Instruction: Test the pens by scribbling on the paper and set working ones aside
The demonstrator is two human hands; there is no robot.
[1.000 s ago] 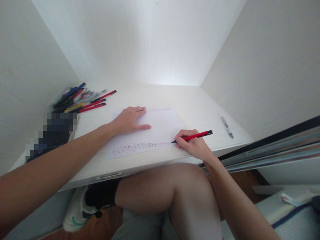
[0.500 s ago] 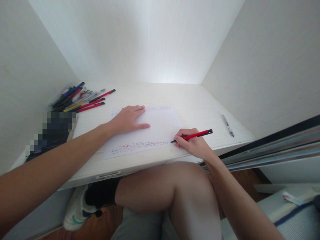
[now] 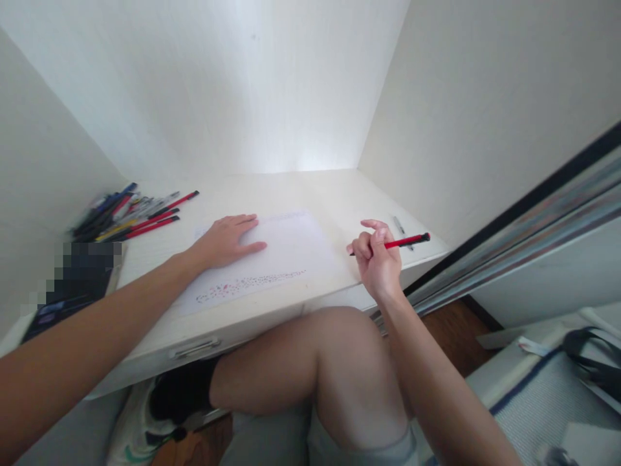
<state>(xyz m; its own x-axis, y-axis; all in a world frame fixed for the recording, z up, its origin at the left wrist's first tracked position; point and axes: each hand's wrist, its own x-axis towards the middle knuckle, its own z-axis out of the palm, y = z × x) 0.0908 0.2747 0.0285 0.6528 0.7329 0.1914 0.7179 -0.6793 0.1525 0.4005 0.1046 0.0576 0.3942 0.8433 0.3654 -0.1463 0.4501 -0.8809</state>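
Note:
A white sheet of paper lies on the desk, with a band of small dark and reddish marks along its near edge and faint lines at its far edge. My left hand rests flat on the sheet's left part, fingers stretched out. To the right of the paper, my right hand is raised and grips a red and black pen. The pen's dark tip points left, away from the sheet. My right index finger is extended while the other fingers curl round the pen.
A pile of pens lies at the desk's left side, beside a dark, partly pixelated object. A clear pen sits behind my right hand. White panels enclose the desk. My crossed legs are below its front edge.
My right hand has lifted off the paper and moved right with the pen, its index finger now extended. My left hand stays on the sheet. The camera view has turned somewhat right.

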